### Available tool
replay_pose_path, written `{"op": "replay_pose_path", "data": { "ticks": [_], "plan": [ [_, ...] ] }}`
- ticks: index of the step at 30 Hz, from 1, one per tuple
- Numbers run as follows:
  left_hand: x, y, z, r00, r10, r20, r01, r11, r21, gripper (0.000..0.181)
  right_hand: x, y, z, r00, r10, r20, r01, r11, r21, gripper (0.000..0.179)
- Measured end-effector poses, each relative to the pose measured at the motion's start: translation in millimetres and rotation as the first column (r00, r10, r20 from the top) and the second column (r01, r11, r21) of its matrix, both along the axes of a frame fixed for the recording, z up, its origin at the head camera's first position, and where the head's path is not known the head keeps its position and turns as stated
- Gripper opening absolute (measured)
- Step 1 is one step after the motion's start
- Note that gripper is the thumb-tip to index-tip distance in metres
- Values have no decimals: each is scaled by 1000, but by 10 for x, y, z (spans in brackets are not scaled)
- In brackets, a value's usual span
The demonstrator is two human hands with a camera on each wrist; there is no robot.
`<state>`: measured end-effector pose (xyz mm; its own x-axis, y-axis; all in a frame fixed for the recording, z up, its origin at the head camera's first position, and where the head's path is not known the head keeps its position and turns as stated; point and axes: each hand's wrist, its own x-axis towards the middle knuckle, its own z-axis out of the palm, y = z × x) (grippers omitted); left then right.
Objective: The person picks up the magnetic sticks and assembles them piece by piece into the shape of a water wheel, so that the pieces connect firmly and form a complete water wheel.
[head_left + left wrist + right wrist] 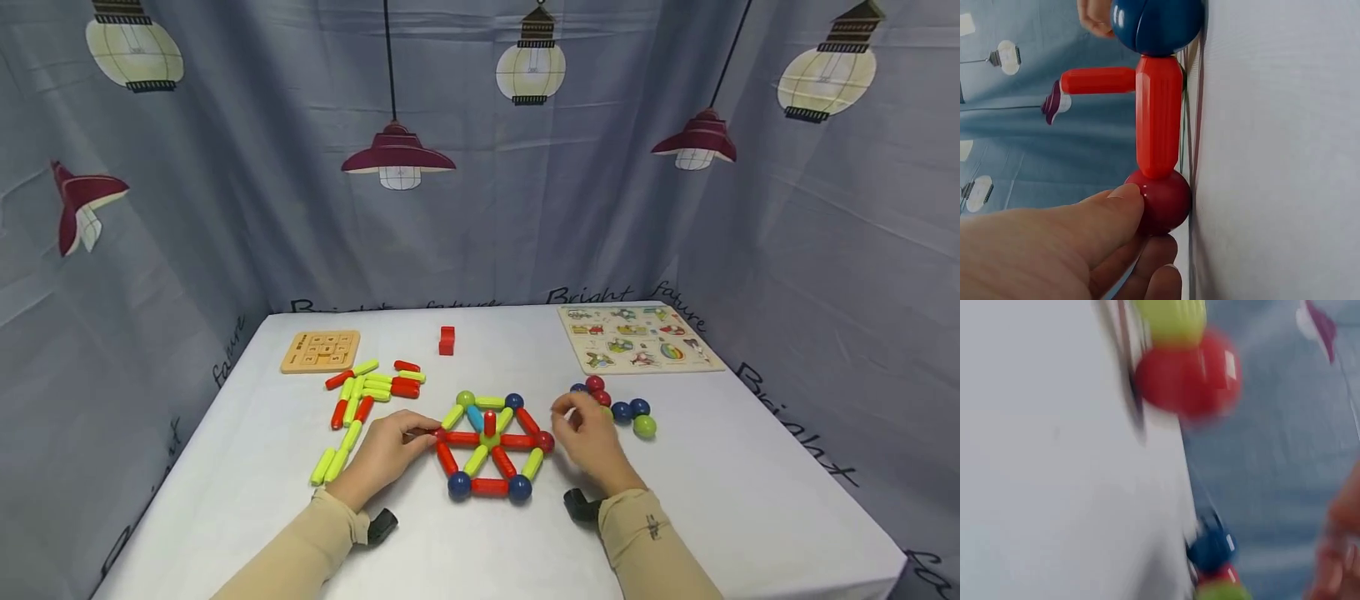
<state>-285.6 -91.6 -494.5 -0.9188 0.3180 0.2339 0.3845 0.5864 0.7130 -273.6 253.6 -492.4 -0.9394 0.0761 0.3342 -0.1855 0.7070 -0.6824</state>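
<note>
A flat six-sided wheel of magnetic sticks and balls (489,487) lies on the table, with a green ball (490,439) at its hub and a red stick (490,422) standing upright there. My left hand (382,454) pinches the red ball (1163,203) at its left corner between thumb and fingers. From that ball a red stick (1159,119) runs to a blue ball (1159,25). My right hand (592,442) is raised just right of the wheel's red ball (545,442), fingers bent and nothing visible in them; it is blurred in the right wrist view.
Loose yellow-green and red sticks (339,463) lie at the left. Several loose balls (644,427) are grouped beyond my right hand. At the back are a wooden number board (320,351), a red block (447,341) and a picture puzzle board (637,340).
</note>
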Motion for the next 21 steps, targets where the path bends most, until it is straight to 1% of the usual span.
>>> {"op": "replay_pose_path", "data": {
  "ticks": [1, 2, 3, 4, 5, 6, 7, 8, 10, 12, 14, 16, 18, 19, 20, 21],
  "plan": [
    [5, -7, -10, 1000, 11, -2, -11, 1000, 3, 24, -2, 33, 8, 992, -95, -78, 99, 994, 38, 13],
    [10, -13, -17, 1000, 18, -5, -18, 1000, 5, 24, -2, 69, 18, 971, -198, -136, 207, 976, 63, 16],
    [14, -17, -19, 1000, 19, -4, -19, 1000, 9, 24, -1, 107, 28, 943, -287, -167, 303, 949, 82, 19],
    [15, -20, -20, 1000, 18, -5, -18, 1000, 10, 25, 4, 142, 39, 921, -353, -164, 373, 922, 108, 23],
    [15, -22, -18, 1000, 15, -7, -15, 1000, 11, 25, 8, 173, 43, 907, -401, -132, 418, 897, 143, 26],
    [11, -23, -15, 1000, 13, -10, -12, 1000, 13, 25, 12, 200, 47, 902, -423, -91, 433, 883, 182, 29],
    [12, -28, -10, 1000, 15, -16, -15, 1000, 14, 25, 6, 218, 55, 908, -417, -45, 417, 884, 211, 32],
    [10, -32, -3, 1000, 14, -18, -14, 1000, 17, 25, 1, 229, 64, 916, -401, 3, 390, 893, 226, 34],
    [3, -38, 5, 1000, 17, -20, -16, 1000, 18, 25, -11, 240, 75, 928, -365, 69, 340, 910, 239, 38],
    [-8, -37, 6, 1000, 14, -24, -13, 1000, 21, 25, -20, 235, 86, 933, -342, 113, 308, 921, 239, 39],
    [-20, -34, 4, 1000, 7, -25, -6, 1000, 27, 25, -24, 221, 102, 935, -329, 133, 292, 926, 240, 40],
    [-28, -30, -7, 1000, -3, -27, 3, 1000, 26, 24, -14, 182, 130, 938, -325, 120, 292, 928, 233, 37],
    [-29, -31, -21, 1000, -15, -25, 16, 1000, 25, 24, 14, 92, 182, 952, -299, 71, 281, 940, 193, 35],
    [-29, -34, -28, 1000, -22, -23, 22, 999, 24, 24, 32, 23, 217, 963, -268, 35, 260, 954, 149, 33],
    [-27, -38, -35, 999, -26, -22, 27, 999, 22, 24, 52, -65, 254, 975, -222, -8, 221, 971, 94, 30],
    [-25, -44, -42, 999, -30, -23, 30, 999, 20, 24, 71, -166, 289, 986, -158, -56, 160, 986, 43, 28]
  ]
}}
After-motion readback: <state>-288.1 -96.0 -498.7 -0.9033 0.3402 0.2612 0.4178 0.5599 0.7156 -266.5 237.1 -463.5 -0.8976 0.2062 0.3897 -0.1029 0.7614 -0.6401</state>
